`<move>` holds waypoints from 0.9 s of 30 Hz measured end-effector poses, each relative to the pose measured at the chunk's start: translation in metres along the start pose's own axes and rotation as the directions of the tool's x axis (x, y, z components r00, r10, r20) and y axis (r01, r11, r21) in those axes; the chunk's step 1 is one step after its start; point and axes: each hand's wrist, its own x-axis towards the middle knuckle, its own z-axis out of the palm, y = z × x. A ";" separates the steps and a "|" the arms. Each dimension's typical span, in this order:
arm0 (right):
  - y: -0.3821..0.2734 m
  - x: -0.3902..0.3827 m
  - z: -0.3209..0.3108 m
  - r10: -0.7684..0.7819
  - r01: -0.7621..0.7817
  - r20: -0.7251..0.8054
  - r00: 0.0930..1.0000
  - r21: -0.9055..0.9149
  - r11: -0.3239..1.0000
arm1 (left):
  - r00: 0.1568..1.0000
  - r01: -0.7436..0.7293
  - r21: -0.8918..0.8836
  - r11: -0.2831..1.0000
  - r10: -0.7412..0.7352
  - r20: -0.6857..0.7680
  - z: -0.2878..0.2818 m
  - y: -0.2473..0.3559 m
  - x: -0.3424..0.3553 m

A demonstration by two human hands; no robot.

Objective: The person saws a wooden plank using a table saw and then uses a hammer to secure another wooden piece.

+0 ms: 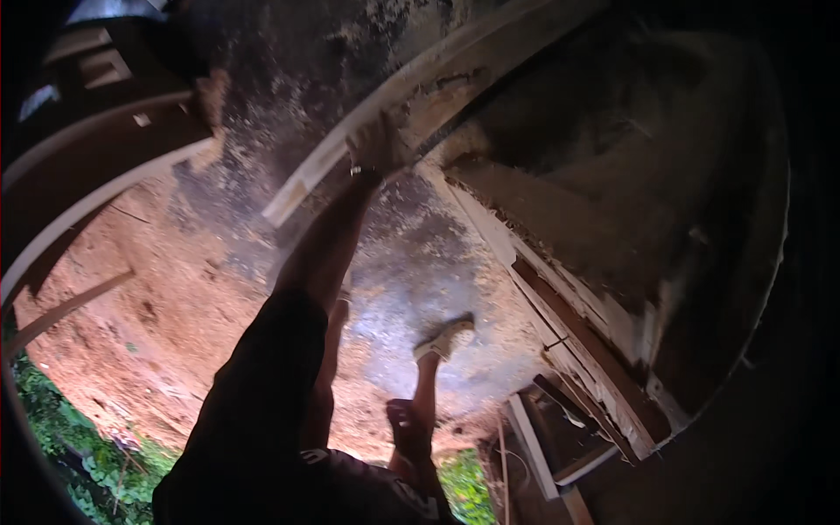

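Note:
My left arm reaches up the middle to a long wooden plank [324, 162], which runs slantwise from the upper right down to the left. My left hand [374, 147] is closed on the plank, with fingers over its face and a band at the wrist. Low in the middle, my right hand [408, 424] hangs in front of my right leg, near the knee. It is dark, and its fingers are hard to make out; nothing shows in it. My right foot wears a light shoe [446, 339] on the ground.
Stacked rough boards [569, 328] lie along the right, above a small wooden frame [534, 446]. Dark curved timber [105, 179] stands at the left. Reddish sawdust-covered ground [131, 306] spreads below it, with green plants [79, 446] at the lower left.

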 end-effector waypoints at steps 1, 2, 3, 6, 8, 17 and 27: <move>-0.016 0.001 0.009 0.007 -0.006 0.020 1.000 -0.044 0.999 | 0.995 0.032 0.007 0.999 -0.031 -0.096 0.001 -0.003 0.010; -0.028 0.001 0.017 0.022 -0.020 0.027 0.999 -0.077 0.997 | 0.994 0.031 -0.079 0.996 -0.040 -0.104 -0.001 -0.003 0.014; -0.033 0.006 0.020 0.009 -0.013 -0.030 1.000 -0.128 0.992 | 0.999 -0.034 -0.139 0.990 0.027 -0.047 -0.003 0.006 0.012; -0.017 0.010 0.020 -0.055 0.027 -0.108 0.993 -0.239 0.971 | 0.992 -0.091 -0.193 0.977 0.107 0.071 -0.032 0.008 -0.005; -0.049 0.027 0.011 0.068 -0.087 -0.184 0.981 -0.094 0.992 | 0.983 -0.131 -0.177 0.976 0.151 0.107 -0.039 -0.013 -0.036; -0.096 0.055 0.020 0.143 -0.163 0.111 0.984 0.884 0.438 | 0.795 0.018 -0.094 0.995 0.042 0.606 -0.182 -0.033 -0.286; -0.070 -0.131 0.071 -0.158 -0.220 0.215 0.964 0.975 -0.019 | 0.550 0.432 -0.550 0.715 0.275 0.789 -0.149 -0.152 -0.536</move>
